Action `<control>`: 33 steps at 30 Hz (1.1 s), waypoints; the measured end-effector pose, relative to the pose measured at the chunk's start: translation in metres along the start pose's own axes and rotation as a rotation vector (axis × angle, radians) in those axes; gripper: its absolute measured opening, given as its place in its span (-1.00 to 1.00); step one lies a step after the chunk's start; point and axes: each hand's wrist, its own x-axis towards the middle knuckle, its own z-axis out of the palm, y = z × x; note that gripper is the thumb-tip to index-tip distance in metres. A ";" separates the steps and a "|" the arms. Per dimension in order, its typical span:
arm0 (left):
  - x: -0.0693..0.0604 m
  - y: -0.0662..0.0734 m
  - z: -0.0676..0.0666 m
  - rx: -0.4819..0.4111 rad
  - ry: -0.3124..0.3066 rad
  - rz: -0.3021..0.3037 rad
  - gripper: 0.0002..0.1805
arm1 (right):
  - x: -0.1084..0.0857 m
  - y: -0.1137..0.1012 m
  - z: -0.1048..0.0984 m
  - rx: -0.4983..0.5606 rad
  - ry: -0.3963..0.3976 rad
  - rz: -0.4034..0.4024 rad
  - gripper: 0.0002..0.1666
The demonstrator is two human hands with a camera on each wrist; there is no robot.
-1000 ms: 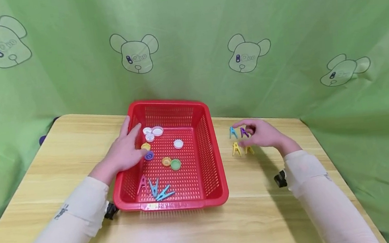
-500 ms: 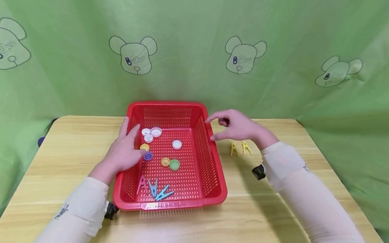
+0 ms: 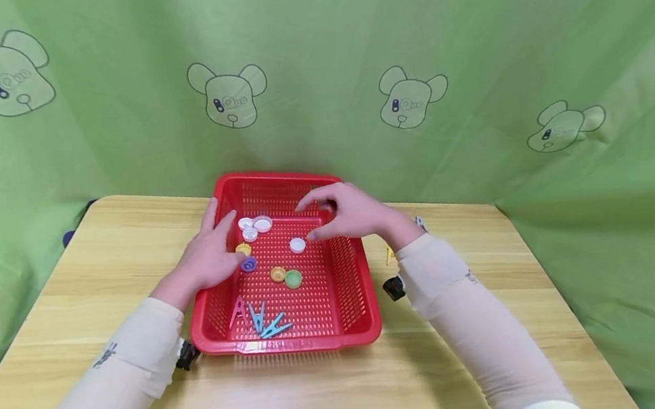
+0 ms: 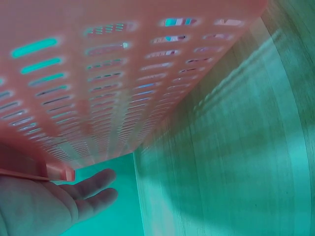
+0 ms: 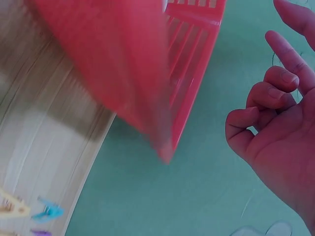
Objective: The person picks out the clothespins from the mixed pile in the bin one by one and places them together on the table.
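Observation:
In the head view a red plastic basket (image 3: 302,345) holds several bottle caps and three clothespins. My left hand (image 3: 202,257) rests across its left rim, thumb inside near a purple cap (image 3: 248,265) and a yellow cap (image 3: 244,249). Two straight fingers (image 4: 98,199) lie along the outer side in the left wrist view. Over the basket's right part hovers my right hand (image 3: 347,212), thumb and index finger apart, near a white cap (image 3: 298,245). The right wrist view shows its other fingers bent, with nothing visible in them.
A pink clothespin (image 3: 238,311) and a blue clothespin (image 3: 275,325) lie at the basket's near left. On the table right of it are a yellow clothespin (image 5: 12,204), a blue clothespin (image 5: 47,210) and a purple one, partly cut off. A green curtain (image 3: 332,40) hangs behind.
My right hand has moved left from the clothespins on the table, across the basket's right rim, to over its inside. The left hand stays on the left rim.

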 end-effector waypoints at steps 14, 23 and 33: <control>-0.001 0.000 -0.002 -0.017 -0.006 0.002 -0.06 | 0.023 -0.042 0.029 0.035 -0.130 -0.045 -0.56; 0.001 -0.003 0.002 0.050 0.012 0.050 -0.13 | 0.028 -0.049 0.065 -0.019 -0.230 -0.080 -0.57; 0.003 -0.005 0.000 0.060 0.035 0.056 -0.10 | 0.031 -0.049 0.096 0.036 -0.344 -0.139 -0.50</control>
